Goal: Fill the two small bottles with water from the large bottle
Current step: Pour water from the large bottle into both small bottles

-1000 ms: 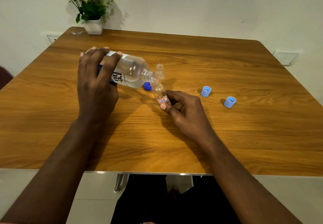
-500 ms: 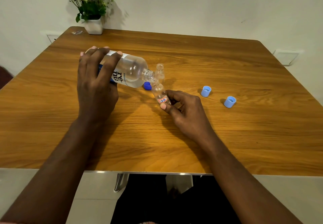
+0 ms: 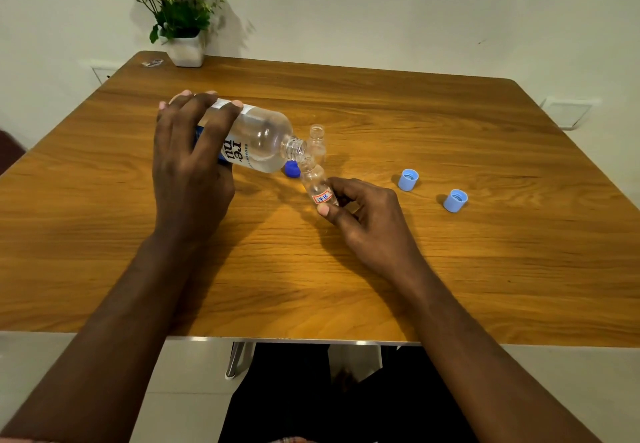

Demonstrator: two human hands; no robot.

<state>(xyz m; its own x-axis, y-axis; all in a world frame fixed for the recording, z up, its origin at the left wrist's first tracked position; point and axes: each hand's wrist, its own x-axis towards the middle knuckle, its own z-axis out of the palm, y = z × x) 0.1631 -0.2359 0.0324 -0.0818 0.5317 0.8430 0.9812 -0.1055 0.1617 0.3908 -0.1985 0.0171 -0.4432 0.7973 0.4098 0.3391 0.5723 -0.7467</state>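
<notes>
Looking down from the head camera, one sees the left hand wrapped over the large clear plastic bottle with a white and blue label, with its fingers curled across the body. This large bottle is held tipped almost flat above the wooden table, and its open mouth points to the right. The mouth meets the neck of a small clear plastic bottle with a red-framed sticker, which leans to the left, toward it. The right hand pinches this small bottle low on its body, thumb in front and fingers behind. The hand hides the base, so I cannot tell if it touches the table. Water lies along the lower side of the large bottle.

Just behind the two mouths stands a second small clear bottle, upright, without cap, apart from both hands. A dark blue cap lies on the table under the neck of the large bottle, partly hidden. To the right of the right hand lie a light blue plastic cap and a second light blue plastic cap, open side up, near each other. At the far left corner stands a white pot with green leaves and white flowers.
</notes>
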